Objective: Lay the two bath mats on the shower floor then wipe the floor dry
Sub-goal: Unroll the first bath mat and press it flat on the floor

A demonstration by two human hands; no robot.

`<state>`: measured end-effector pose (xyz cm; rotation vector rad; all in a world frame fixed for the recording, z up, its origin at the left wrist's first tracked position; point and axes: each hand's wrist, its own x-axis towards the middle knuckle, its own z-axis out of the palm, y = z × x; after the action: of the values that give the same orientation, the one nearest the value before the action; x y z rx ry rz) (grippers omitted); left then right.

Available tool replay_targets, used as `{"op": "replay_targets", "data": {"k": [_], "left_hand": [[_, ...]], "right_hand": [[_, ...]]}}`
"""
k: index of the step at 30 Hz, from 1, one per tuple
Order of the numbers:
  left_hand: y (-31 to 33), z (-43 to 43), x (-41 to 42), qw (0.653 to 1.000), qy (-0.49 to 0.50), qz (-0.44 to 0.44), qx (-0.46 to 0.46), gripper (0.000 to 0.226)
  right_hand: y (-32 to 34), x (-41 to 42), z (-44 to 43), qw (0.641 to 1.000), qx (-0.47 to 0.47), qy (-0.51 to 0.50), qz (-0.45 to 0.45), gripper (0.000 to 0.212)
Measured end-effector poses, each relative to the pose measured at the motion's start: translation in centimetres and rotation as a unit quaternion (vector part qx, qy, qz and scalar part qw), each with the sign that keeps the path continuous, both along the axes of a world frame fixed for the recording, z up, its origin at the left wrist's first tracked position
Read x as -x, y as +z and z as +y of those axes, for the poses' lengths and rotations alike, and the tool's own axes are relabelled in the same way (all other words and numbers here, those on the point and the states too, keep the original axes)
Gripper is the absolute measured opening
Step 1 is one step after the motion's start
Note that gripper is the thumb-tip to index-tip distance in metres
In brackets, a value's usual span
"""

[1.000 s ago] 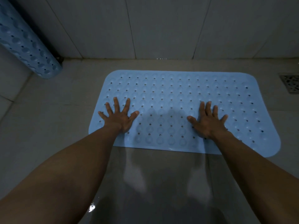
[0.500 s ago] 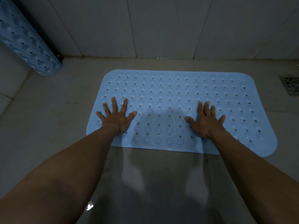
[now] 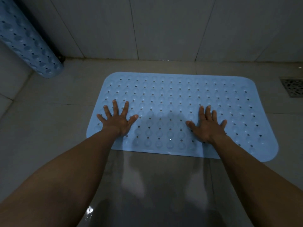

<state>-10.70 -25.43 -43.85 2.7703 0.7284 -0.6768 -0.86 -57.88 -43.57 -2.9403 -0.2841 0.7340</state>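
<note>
Flat on the tiled shower floor [image 3: 49,128]: a light-blue rubber bath mat [image 3: 180,95], rectangular with rounded corners, dotted with rows of small holes and round bumps. Long sides parallel to the back wall [image 3: 164,27], far edge near the floor's back edge but apart from it, a strip of bare tile between.

Palm down on the near left part of that mat: left hand [image 3: 117,119], fingers straight and spread wide, thumb out toward the mat's middle, curled round nothing, only pressing on the surface. Little finger close to the mat's left edge.

Palm down on the near right-of-middle part: right hand [image 3: 208,126], likewise flat, fingers straight and a little closer together, thumb pointing inward, gripping nothing. Both forearms bare, reaching in from the near edge of the view. Soft shadow on the mat between the two hands.

In the floor's far left corner: a second bath mat [image 3: 24,41] of the same blue, rolled into a tube, lower end on the floor, leaning up and to the left, well apart from the flat one.

At the floor's right edge, just beyond the flat mat's far right corner and not touching it: a square metal floor drain [image 3: 293,86], partly cut off by the frame.

From the flat mat's near edge toward the camera: a darker, glossy patch of floor [image 3: 155,185] with one small bright glint low on the left.
</note>
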Motion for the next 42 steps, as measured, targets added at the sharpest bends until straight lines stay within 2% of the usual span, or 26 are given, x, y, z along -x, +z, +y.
{"op": "replay_targets", "data": {"k": [9, 14, 19, 23, 28, 39, 42], "left_hand": [[-0.2, 0.0, -0.1, 1.0, -0.004, -0.018, -0.024, 0.086], [1.0, 1.7, -1.9, 0.984, -0.038, -0.142, -0.105, 0.067], [0.8, 5.2, -6.2, 0.971, -0.071, -0.209, -0.092, 0.062], [-0.1, 7.6, -10.0, 0.977, -0.097, -0.183, -0.054, 0.07], [-2.1, 8.5, -11.6, 0.987, -0.091, -0.128, -0.035, 0.074], [-2.0, 8.1, -12.3, 0.983, -0.08, -0.153, -0.066, 0.074], [-2.3, 7.6, -13.1, 0.983, -0.089, -0.156, -0.048, 0.075]], "right_hand": [[-0.3, 0.3, 0.2, 1.0, 0.005, -0.006, -0.012, 0.091], [-0.3, 0.2, 4.2, 0.997, -0.018, -0.034, -0.068, 0.085], [-0.1, -3.6, 11.8, 0.992, -0.039, 0.027, -0.119, 0.079], [-0.6, -7.5, 16.4, 0.989, -0.041, 0.061, -0.128, 0.08], [-2.5, -9.4, 17.3, 0.99, -0.044, 0.059, -0.123, 0.08], [-3.3, -9.3, 17.6, 0.98, -0.039, 0.081, -0.176, 0.078], [-3.3, -9.5, 19.6, 0.98, -0.061, 0.097, -0.165, 0.074]]}}
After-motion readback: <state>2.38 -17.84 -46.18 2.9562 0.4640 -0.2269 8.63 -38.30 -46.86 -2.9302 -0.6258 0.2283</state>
